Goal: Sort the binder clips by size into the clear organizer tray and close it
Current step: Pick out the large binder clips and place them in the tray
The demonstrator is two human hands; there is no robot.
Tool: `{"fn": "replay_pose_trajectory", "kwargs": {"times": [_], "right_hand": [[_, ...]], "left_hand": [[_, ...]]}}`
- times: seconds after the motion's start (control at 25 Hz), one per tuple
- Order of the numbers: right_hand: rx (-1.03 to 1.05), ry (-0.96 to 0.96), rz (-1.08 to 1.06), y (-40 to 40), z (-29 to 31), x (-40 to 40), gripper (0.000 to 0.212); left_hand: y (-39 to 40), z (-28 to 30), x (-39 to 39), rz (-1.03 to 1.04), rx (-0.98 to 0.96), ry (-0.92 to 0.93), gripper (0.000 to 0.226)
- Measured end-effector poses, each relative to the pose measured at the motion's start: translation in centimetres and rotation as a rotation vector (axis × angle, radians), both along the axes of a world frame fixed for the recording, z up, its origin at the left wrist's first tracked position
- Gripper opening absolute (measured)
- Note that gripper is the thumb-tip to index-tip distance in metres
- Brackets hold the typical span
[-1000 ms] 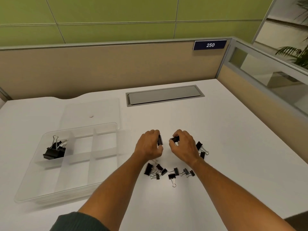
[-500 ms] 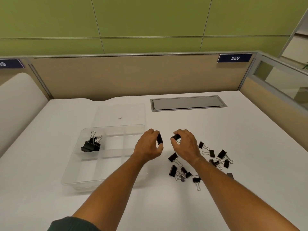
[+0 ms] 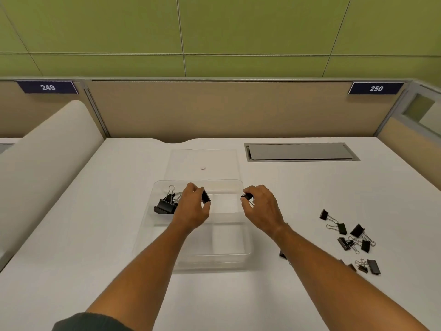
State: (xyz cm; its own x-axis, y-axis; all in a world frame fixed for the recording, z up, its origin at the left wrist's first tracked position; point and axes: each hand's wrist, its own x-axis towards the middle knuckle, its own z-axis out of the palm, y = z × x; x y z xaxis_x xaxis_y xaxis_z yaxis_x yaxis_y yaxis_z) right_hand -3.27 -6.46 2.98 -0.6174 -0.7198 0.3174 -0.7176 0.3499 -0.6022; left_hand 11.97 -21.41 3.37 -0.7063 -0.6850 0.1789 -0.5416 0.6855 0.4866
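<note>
Both hands were up over the clear tray [image 3: 247, 247] there, each one carrying a clip. The left hand [image 3: 193, 207] pinched a black clip [image 3: 205, 196] between thumb and fingertips, poised above the tray's far row, just at 3 o'clock of the far-left compartment. In that compartment sat a cluster of large clips [image 3: 167, 203], black bodies, wire handles sticking up toward 12 o'clock.

The right hand [image 3: 261, 206] had its fingers curled round a second clip [image 3: 247, 196], held at the tray's far-right corner; whether it sat above the tray or just outside the rim I could not tell. The 2 hands were near each other, apart, with the middle compartments showing between them.

Beyond the tray at 12 o'clock lay the clear lid [image 3: 202, 163], flat on the white desk [image 3: 83, 235], touching or nearly touching the tray's far edge. Out at 3 o'clock, well apart from the tray, loose clips [image 3: 350, 237] were scattered on the desk, more of them partly hidden behind the right forearm. A grey cable hatch [image 3: 300, 152] sat at 1 o'clock, and desk number plates reading 249 [image 3: 47, 87] and 250 [image 3: 375, 88] were fixed on the partition
</note>
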Motion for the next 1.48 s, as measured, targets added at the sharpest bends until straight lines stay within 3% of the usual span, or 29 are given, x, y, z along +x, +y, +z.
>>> {"fn": "replay_pose_trajectory", "kwargs": {"times": [0.28,0.56,0.88,1.2,1.48], "right_hand": [[-0.001,-0.011,-0.048,-2.4,-0.2,0.9,0.022],[0.034,0.024,-0.067,-3.9,0.0,1.1,0.021],[0.092,0.031,0.045,-7.7,-0.1,3.6,0.029],[0.313,0.152,0.286,-12.4,0.4,7.6,0.049],[0.435,0.184,0.28,-12.6,-0.2,8.3,0.054]], "left_hand": [[-3.7,-1.0,-1.4,-0.075,-0.012,-0.193,0.017],[-5.1,-1.7,-2.2,-0.165,-0.008,-0.283,0.054],[-6.2,-1.1,0.9,-0.151,-0.2,-0.277,0.084],[-9.0,-1.2,5.1,-0.033,-0.281,-0.24,0.081],[-9.9,-1.5,7.2,-0.012,-0.268,-0.251,0.082]]}}
